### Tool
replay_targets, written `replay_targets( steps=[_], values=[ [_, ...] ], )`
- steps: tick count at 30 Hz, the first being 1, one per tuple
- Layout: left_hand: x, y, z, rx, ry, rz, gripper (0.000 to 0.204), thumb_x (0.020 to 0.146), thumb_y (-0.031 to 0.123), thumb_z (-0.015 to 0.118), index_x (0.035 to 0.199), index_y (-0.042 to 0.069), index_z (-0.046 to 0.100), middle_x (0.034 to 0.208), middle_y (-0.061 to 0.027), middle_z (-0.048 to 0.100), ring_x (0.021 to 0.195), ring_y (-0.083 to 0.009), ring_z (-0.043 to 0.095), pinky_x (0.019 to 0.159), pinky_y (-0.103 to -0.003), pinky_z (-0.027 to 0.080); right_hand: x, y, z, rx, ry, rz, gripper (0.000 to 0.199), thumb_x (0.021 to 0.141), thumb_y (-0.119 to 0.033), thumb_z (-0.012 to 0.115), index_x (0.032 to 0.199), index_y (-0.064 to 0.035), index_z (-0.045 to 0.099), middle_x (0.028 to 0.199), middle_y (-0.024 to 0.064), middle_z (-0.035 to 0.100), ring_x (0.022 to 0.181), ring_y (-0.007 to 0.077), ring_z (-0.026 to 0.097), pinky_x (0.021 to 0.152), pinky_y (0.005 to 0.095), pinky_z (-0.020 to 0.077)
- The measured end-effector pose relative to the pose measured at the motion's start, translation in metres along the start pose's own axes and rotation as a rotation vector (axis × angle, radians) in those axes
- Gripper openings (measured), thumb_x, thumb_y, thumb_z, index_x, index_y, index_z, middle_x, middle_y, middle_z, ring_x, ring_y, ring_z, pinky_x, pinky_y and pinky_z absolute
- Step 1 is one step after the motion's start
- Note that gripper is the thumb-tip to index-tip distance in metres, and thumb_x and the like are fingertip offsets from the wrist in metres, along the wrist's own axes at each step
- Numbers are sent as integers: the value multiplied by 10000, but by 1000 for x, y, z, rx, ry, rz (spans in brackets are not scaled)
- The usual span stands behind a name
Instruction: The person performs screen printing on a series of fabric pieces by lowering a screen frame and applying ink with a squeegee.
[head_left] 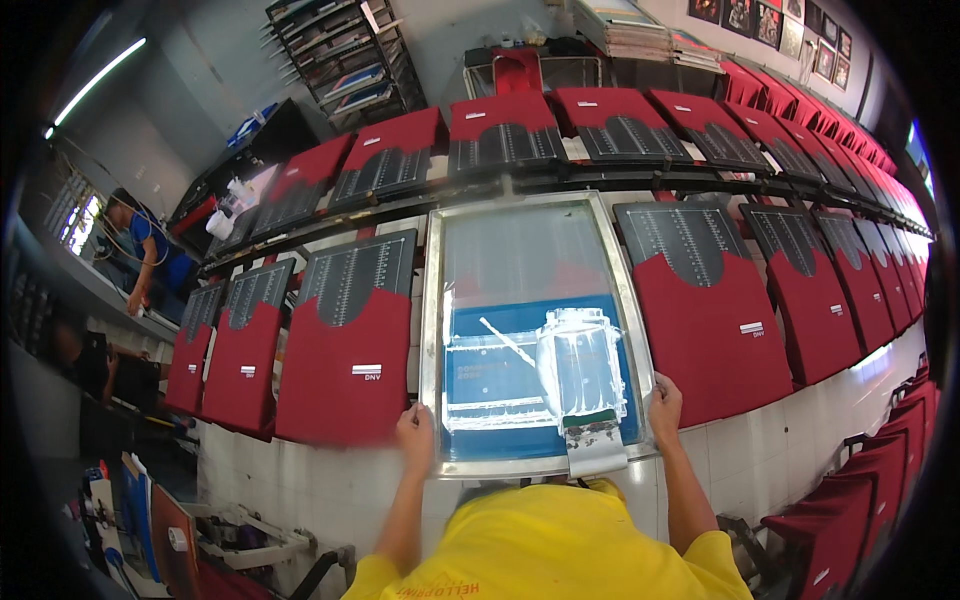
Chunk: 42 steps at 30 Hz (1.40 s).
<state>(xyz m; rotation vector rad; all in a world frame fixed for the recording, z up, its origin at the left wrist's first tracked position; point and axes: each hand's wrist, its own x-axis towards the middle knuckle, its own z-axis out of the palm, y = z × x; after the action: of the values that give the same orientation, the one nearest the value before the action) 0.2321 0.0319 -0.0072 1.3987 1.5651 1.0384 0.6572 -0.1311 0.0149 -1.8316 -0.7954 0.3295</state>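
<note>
In front of me is a screen-printing frame [434, 300] with a silver metal rim and pale mesh at its far part. Blue coating [500, 390] covers the near part, smeared with white ink [575, 350]. My left hand [415, 432] is closed on the frame's left side near its front corner. On the opposite side my right hand [664, 408] grips the rim a little farther up. A squeegee [596, 455] with a pale, stained blade or handle lies on the screen near the front edge, touched by neither hand.
Dark red shirts [345, 350] lie on boards on both sides, each with a small white print. Another row of red shirts [500, 115] runs behind a dark rail [380, 210]. A drying rack [350, 60] stands at the back. At left, a person in blue [150, 245] reaches down.
</note>
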Motion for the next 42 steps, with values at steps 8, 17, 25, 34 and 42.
replay_targets(
  steps=[8,17,25,34,42],
  values=[
    [5,4,4,55,39,27,379,986,249,509,907,-108,609,766,-135,601,718,-186,564,685,-350,445,1,-7,-4,-92,27,-31,305,903,51,482,1171,97,620,1048,180,692,971,232,663,888,294,486],
    [12,-17,6,-71,7,26,318,974,205,522,922,-80,653,725,-74,641,660,-152,559,629,-358,433,4,6,0,-47,56,-35,297,880,52,497,1140,94,632,997,227,697,954,273,684,863,332,505],
    [29,-24,1,193,-15,100,286,917,187,578,1002,-61,692,765,-232,678,723,-301,684,684,-376,504,7,16,2,-92,65,-89,283,877,56,501,1128,93,626,997,212,696,955,263,681,863,320,504],
    [21,0,-6,335,23,148,321,922,218,598,1095,-39,683,962,-251,699,887,-391,690,768,-415,524,-6,-30,-26,-465,-157,-332,389,872,-101,631,1235,30,579,1212,227,616,1114,369,589,961,436,463],
    [-80,66,41,-64,-649,292,325,1001,239,542,1212,23,661,1190,-184,676,1114,-305,649,920,-367,513,-71,-102,-37,-785,-788,-819,661,680,-175,787,1281,-40,548,1326,122,560,1230,309,503,1019,419,406]
  ],
)
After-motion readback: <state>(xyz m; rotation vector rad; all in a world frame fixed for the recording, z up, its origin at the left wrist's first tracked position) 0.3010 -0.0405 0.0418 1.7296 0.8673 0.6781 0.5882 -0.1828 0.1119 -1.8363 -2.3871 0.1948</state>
